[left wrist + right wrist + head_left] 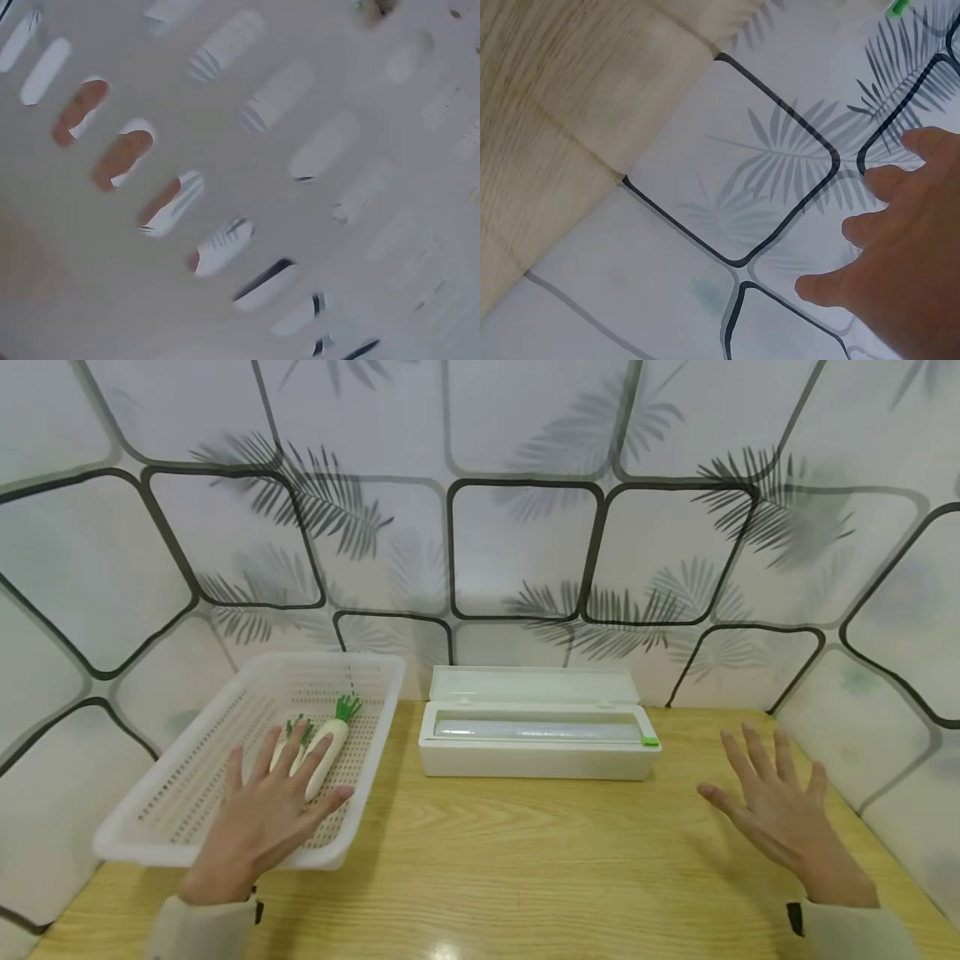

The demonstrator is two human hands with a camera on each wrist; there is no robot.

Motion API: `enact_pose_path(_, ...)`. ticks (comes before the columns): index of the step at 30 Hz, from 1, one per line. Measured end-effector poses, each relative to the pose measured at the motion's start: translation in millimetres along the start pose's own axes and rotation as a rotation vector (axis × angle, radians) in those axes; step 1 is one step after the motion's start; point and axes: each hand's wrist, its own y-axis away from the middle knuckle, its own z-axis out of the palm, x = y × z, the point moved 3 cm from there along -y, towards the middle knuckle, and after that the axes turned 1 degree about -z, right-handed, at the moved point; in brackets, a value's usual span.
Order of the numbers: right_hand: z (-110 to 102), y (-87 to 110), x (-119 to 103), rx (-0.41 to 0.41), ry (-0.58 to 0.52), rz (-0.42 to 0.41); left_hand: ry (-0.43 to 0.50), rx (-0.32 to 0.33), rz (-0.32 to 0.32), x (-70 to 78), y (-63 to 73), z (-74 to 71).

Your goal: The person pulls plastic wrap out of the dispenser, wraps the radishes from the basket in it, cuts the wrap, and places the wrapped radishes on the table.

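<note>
My left hand (262, 818) is spread over the near right part of a white slotted plastic basket (187, 856), holding nothing. Beneath and beyond its fingers, white radishes (330, 752) with green tops lie in the basket, partly hidden by the hand. The left wrist view shows the slotted basket wall (225, 150) up close. On the right, my right hand (783, 814) hovers above the wooden table with fingers spread and nothing in it. Between the hands stands a white cling film box (536, 762), its lid (532, 685) raised, with a roll of film (536, 731) inside.
The wood-grain table (510, 868) meets a patterned wall covering (525, 552) at the back and on both sides. A green slider (649, 741) sits at the right end of the box. The basket stands close to the left wall.
</note>
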Motion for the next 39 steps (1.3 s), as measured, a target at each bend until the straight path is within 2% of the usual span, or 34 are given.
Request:
enact_pose_path(3, -1, -4.5, -2, 0.039, -0.035, -0.017, 0.004, 0.051, 0.044, 6.3, -1.3, -2.1)
enact_pose_path(6, -4, -13.7, -6, 0.210, -0.079, -0.121, 0.021, 0.144, 0.121, 17.8, -3.6, -5.9)
enact_pose_path(10, -7, -21.2, -15, 0.474, -0.096, -0.283, 0.068, 0.228, 0.199, 42.4, -6.8, -11.3)
enact_pose_path(13, -8, -24.4, -23, 0.571, -0.113, -0.336, 0.104, 0.260, 0.223, 62.4, -10.5, -13.4)
enact_pose_path(15, -8, -27.8, -27, 0.607, -0.170, -0.357, 0.134, 0.280, 0.234, 74.7, -14.0, -13.2)
enact_pose_path(20, -11, -37.6, -36, 0.622, -0.406, -0.320, 0.269, 0.283, 0.204, 98.8, -22.8, -6.4)
enact_pose_path(22, -10, -41.9, -41, 0.617, -0.452, -0.310, 0.321, 0.264, 0.172, 105.0, -25.6, -1.0)
enact_pose_path(25, -7, -48.2, -48, 0.602, -0.463, -0.340, 0.370, 0.225, 0.132, 112.4, -30.3, 8.7)
enact_pose_path(28, -3, -52.5, -53, 0.587, -0.473, -0.363, 0.415, 0.205, 0.127, 119.3, -37.5, 18.0)
enact_pose_path(35, 4, -60.6, -55, 0.553, -0.560, -0.294, 0.525, 0.224, 0.152, 132.4, -54.4, 30.2)
enact_pose_path(37, 6, -64.8, -56, 0.547, -0.547, -0.305, 0.538, 0.218, 0.145, 133.7, -57.5, 33.1)
enact_pose_path(39, 7, -66.9, -55, 0.545, -0.517, -0.326, 0.529, 0.235, 0.167, 135.7, -62.4, 36.9)
